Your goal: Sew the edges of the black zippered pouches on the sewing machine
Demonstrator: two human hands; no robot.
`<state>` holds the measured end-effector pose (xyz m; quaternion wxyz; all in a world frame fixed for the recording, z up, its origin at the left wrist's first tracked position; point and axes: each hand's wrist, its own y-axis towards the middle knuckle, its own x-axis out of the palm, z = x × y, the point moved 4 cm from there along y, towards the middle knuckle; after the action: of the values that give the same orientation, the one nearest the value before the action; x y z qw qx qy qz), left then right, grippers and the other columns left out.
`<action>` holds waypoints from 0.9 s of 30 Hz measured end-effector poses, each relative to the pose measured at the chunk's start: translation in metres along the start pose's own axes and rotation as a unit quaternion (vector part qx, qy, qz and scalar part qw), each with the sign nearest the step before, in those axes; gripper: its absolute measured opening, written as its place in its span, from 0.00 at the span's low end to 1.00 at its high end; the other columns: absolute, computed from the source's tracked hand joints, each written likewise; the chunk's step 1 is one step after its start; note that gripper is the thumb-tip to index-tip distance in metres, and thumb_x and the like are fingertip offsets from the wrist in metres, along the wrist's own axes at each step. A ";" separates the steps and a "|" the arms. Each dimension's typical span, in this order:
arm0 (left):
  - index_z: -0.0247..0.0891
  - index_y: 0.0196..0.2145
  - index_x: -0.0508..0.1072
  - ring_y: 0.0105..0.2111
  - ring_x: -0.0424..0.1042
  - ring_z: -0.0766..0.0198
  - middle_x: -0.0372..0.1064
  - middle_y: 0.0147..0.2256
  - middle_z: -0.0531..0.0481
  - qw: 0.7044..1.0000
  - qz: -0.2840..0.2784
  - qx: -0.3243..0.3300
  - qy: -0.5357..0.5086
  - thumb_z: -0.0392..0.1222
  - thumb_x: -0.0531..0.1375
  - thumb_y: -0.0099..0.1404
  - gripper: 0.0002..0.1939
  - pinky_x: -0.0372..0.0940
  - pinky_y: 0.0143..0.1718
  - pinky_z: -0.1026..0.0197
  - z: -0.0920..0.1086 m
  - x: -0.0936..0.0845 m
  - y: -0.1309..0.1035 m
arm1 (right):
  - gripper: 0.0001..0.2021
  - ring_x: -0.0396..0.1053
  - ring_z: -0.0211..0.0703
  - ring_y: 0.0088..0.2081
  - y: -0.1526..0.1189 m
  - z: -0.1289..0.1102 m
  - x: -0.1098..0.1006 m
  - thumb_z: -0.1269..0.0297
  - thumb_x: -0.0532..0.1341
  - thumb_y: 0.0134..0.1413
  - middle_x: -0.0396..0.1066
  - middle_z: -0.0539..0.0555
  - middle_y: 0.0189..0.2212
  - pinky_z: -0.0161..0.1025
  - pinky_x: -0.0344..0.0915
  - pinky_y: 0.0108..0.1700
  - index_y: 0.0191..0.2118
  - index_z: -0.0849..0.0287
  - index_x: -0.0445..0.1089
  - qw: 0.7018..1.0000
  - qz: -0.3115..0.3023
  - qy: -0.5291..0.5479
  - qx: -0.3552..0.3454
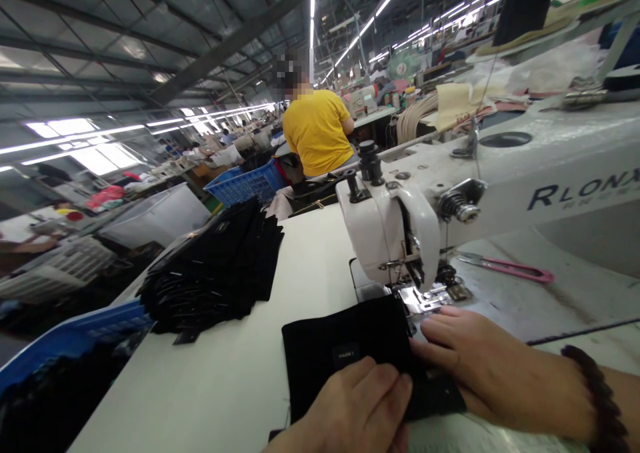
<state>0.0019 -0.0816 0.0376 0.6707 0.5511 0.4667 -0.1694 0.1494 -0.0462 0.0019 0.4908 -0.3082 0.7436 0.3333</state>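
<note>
A black fabric piece (320, 336) with a small dark label (346, 354) lies at the front of the sewing machine (383, 223). Its upper right corner reaches the metal presser foot (425, 300). My left hand (357, 400) has its fingers curled together on the lower part of the fabric, just below the label. My right hand (480, 360), with a dark beaded bracelet (595, 393) at the wrist, grips the right edge of the cloth close to the foot. Part of the fabric between the hands is covered by the fingers.
A fanned stack of black fabric pieces (215, 266) sits on the white table (200, 380) at left. Below its edge is a blue basket (95, 323) with dark cloth. Pink-handled snips (520, 268) lie under the machine arm. A person in yellow (320, 133) sits ahead.
</note>
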 end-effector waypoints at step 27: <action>0.24 0.55 0.61 0.54 0.62 0.56 0.57 0.58 0.35 0.949 -0.303 -0.085 0.006 0.47 0.51 0.64 0.27 0.60 0.52 0.60 -0.010 0.037 -0.007 | 0.18 0.66 0.37 0.20 -0.003 -0.001 -0.006 0.81 0.48 0.37 0.70 0.48 0.21 0.33 0.62 0.25 0.33 0.58 0.67 0.990 0.117 -0.079 -0.028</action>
<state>0.0111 -0.0648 0.0038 0.6296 0.3259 0.6279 -0.3211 0.1535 -0.0484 0.0071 0.4969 -0.2049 0.7238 0.4326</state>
